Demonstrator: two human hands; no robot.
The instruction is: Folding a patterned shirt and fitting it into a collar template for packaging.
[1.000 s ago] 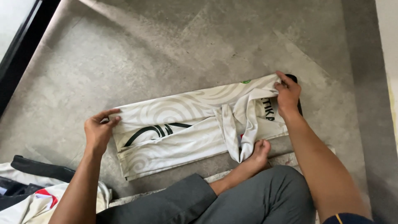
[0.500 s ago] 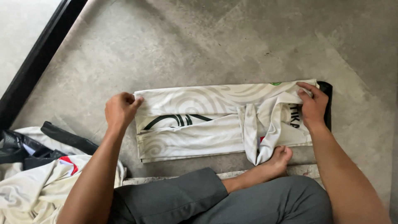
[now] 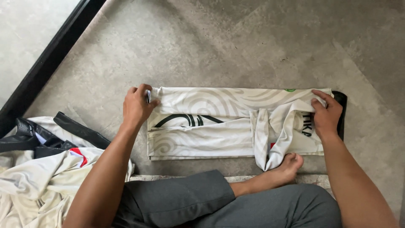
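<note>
Head view: a cream shirt [image 3: 211, 122] with pale swirl pattern and a black curved mark lies folded into a long band on the grey floor [image 3: 236, 46], just ahead of the seated person's crossed legs; its long edges run left to right. The left hand [image 3: 137, 105] is at the shirt's left end, fingers curled over and pinching the folded edge at the far left corner; the thumb lies against the cloth. The right hand [image 3: 325, 115] rests on the shirt's right end, fingers bent and pressing a bunched fold down near the far right corner; a black collar edge [image 3: 341, 109] shows just beyond the fingers. A loose sleeve [image 3: 270, 139] hangs off the near edge towards the right, its tip touching a bare foot [image 3: 287, 166]; the foot rests on the floor just beside the shirt's near edge. Grey trousers [image 3: 202, 202] fill the bottom of the frame between the two forearms. A heap of clothes [image 3: 38, 169], cream with black and red parts, lies on the floor at the lower left, well apart from the shirt's left end but touching the left arm. A black strip [image 3: 50, 59] crosses the floor diagonally at the upper left.
</note>
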